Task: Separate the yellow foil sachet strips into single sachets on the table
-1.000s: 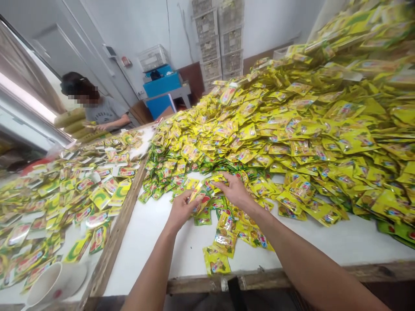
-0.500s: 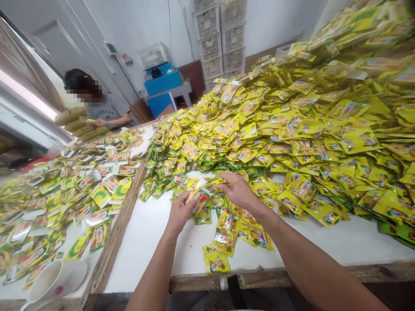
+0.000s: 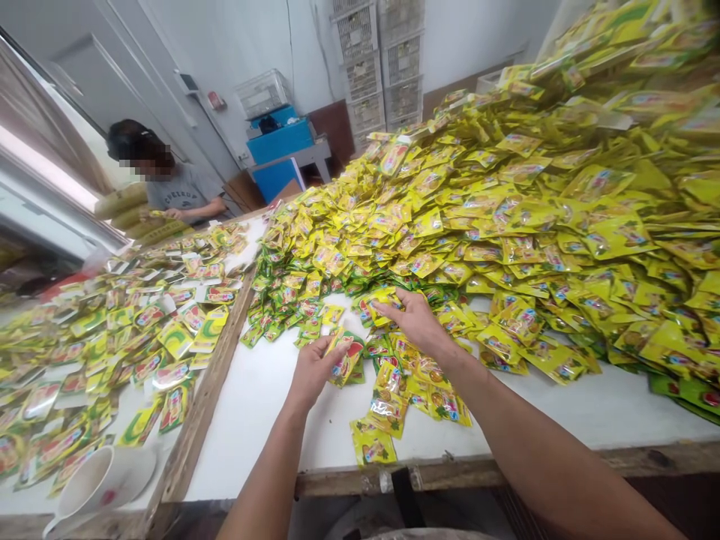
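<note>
My left hand is closed on a small yellow and green carton with a watermelon picture, thumb on its near face. To its right, my right hand has a yellow sachet between thumb and fingers, at the front of the pile. Under and between the hands lie green sachets with a watermelon print. Several yellow sachets with a pineapple print are spread toward the table's front edge.
A large heap of yellow sachets rises at right. Left of a wooden divider lie many flat cartons and a white cup. Across the table a person handles a small item. Crates stand stacked by the wall.
My right hand has shifted slightly up, and the yellow sachet now shows more fully in its fingers. The white flap by the left-hand carton no longer shows. The other person's hands have moved.
</note>
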Action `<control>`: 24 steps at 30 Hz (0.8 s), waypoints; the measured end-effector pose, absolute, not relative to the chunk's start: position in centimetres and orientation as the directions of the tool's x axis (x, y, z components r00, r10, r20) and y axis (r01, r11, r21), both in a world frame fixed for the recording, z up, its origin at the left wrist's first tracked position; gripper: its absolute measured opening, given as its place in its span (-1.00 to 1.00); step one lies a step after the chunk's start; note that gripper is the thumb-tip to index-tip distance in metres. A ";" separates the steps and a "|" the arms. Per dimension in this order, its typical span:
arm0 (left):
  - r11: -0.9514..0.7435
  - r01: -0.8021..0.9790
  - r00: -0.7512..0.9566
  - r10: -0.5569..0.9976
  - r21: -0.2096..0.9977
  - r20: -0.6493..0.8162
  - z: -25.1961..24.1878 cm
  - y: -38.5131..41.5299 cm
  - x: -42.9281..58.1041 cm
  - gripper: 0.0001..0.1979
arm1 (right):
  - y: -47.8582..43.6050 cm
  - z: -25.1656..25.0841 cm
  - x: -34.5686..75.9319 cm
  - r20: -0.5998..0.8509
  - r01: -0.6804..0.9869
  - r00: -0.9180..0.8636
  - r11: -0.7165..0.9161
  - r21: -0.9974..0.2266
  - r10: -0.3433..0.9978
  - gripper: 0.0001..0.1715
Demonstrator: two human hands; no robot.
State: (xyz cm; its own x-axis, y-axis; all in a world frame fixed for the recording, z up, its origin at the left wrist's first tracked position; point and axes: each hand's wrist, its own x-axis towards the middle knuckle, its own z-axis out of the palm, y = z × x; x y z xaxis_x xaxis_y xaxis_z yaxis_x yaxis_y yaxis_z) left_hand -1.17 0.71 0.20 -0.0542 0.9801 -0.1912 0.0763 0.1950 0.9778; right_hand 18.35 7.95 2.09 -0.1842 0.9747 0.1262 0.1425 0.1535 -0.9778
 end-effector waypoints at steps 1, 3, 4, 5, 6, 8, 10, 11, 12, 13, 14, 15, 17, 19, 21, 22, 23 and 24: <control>0.204 0.060 -0.063 0.978 0.977 -0.201 0.1 0.7 -1.2 -0.69 | 7.9 2.2 18.4 0.120 0.164 -0.175 0.149 -0.975 0.977 -0.60; 0.210 0.036 -0.075 0.975 0.977 -0.207 0.2 0.6 -1.2 -0.67 | 7.8 2.5 18.5 0.135 0.257 -0.204 0.186 -0.948 0.970 -0.63; 0.209 0.027 -0.082 0.975 0.977 -0.207 0.2 0.6 -1.2 -0.66 | 7.7 2.6 18.5 0.150 0.302 -0.242 0.221 -0.927 0.959 -0.66; 0.206 0.024 -0.090 0.975 0.978 -0.203 0.3 0.5 -1.2 -0.66 | 7.6 2.6 18.5 0.157 0.340 -0.292 0.256 -0.905 0.943 -0.70; 0.201 0.029 -0.096 0.976 0.979 -0.198 0.3 0.5 -1.2 -0.66 | 7.5 2.7 18.5 0.157 0.365 -0.349 0.288 -0.885 0.924 -0.74; 0.190 0.068 -0.086 0.979 0.979 -0.184 0.4 0.5 -1.1 -0.69 | 7.4 2.6 18.4 0.151 0.365 -0.448 0.335 -0.869 0.881 -0.78; 0.179 0.120 -0.051 0.983 0.977 -0.174 0.5 0.5 -1.1 -0.71 | 7.3 2.4 18.3 0.153 0.325 -0.488 0.342 -0.881 0.859 -0.79; 0.178 0.136 -0.032 0.984 0.975 -0.175 0.5 0.5 -1.1 -0.71 | 7.2 2.3 18.1 0.159 0.303 -0.483 0.336 -0.892 0.861 -0.79; 0.181 0.141 -0.023 0.984 0.973 -0.179 0.5 0.6 -1.1 -0.71 | 7.2 2.1 17.9 0.168 0.284 -0.462 0.325 -0.902 0.871 -0.78; 0.189 0.131 -0.023 0.982 0.973 -0.188 0.5 0.6 -1.1 -0.71 | 7.1 1.9 17.7 0.175 0.268 -0.431 0.311 -0.912 0.885 -0.77; 0.203 0.106 -0.032 0.979 0.973 -0.200 0.5 0.7 -1.0 -0.70 | 7.0 1.8 17.5 0.181 0.258 -0.401 0.300 -0.918 0.898 -0.76; 0.219 0.069 -0.043 0.975 0.973 -0.216 0.5 0.7 -1.0 -0.69 | 6.9 1.6 17.2 0.186 0.256 -0.374 0.294 -0.921 0.909 -0.74; 0.238 -0.014 -0.058 0.969 0.971 -0.239 0.5 0.7 -0.8 -0.67 | 6.6 1.5 16.8 0.187 0.283 -0.335 0.288 -0.915 0.923 -0.73; 0.240 -0.083 -0.052 0.968 0.967 -0.244 0.4 0.7 -0.6 -0.64 | 6.4 1.5 16.4 0.189 0.334 -0.293 0.286 -0.898 0.937 -0.76; 0.233 -0.118 -0.041 0.970 0.965 -0.239 0.4 0.6 -0.5 -0.62 | 6.3 1.4 16.3 0.219 0.360 -0.257 0.304 -0.882 0.941 -0.76; 0.231 -0.127 -0.038 0.971 0.965 -0.237 0.4 0.6 -0.5 -0.62 | 6.2 1.4 16.2 0.239 0.357 -0.275 0.330 -0.874 0.931 -0.75; 0.228 -0.135 -0.038 0.971 0.964 -0.235 0.4 0.6 -0.5 -0.61 | 6.2 1.4 16.2 0.258 0.346 -0.316 0.364 -0.865 0.913 -0.74; 0.224 -0.144 -0.039 0.972 0.964 -0.231 0.4 0.5 -0.5 -0.61 | 6.2 1.3 16.1 0.271 0.328 -0.362 0.394 -0.858 0.892 -0.73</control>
